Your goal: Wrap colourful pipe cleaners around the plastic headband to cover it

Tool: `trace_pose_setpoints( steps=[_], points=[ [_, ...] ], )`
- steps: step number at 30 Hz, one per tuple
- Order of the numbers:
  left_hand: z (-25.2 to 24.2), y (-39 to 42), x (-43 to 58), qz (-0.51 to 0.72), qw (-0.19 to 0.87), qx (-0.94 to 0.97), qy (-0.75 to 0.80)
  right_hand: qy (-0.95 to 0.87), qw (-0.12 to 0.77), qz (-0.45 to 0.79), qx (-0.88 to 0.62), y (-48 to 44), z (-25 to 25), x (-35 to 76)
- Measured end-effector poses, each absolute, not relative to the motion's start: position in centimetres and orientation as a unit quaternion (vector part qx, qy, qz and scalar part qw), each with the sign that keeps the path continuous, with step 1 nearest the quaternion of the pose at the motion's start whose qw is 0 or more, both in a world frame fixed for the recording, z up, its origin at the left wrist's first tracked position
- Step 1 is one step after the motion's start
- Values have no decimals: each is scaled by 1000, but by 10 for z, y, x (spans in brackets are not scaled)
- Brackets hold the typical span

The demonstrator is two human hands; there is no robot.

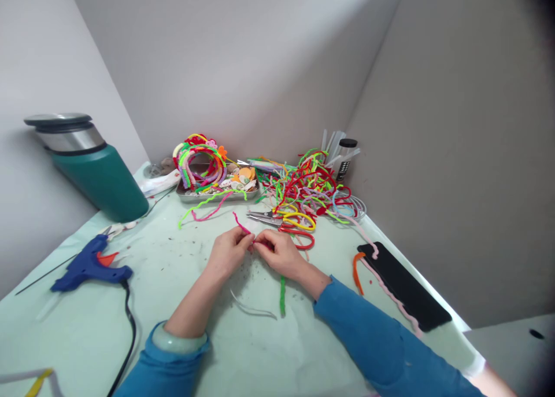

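The pink stem (240,223) was located between the hands, above the table (243,365). Left hand (226,255): thumb and fingertips pinched closed on the stem. Right hand (280,255): likewise pinched closed on it. The yellow scissors (303,219) and red scissors (311,238) lay just beyond the right hand, obstructing access to the stem pile (299,192). The tray (212,198) sat further back. The glue gun (89,265) and bottle (104,180) occupied the left side; the phone (410,290), the right.
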State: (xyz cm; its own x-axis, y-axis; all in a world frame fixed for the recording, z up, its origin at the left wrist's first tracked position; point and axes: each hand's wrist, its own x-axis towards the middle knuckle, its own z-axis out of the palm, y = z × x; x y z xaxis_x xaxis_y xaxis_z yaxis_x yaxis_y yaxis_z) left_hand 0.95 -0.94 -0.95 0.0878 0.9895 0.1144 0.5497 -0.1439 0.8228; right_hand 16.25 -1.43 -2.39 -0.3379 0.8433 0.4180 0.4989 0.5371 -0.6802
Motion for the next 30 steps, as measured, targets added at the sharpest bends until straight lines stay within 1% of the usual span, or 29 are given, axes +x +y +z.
trace_pose_setpoints(
  steps=[10,17,26,30],
  points=[
    [-9,-11,11,341,302,681,574,-792,380,197,-435,-13,-26,163],
    [-10,-11,10,332,313,690,562,-781,389,198,-446,-13,-26,162],
    [-7,-11,10,335,295,697,562,-781,386,212,-443,-13,-26,163],
    [-9,-11,9,344,325,681,559,-788,382,218,-430,-14,-25,163]
  ],
)
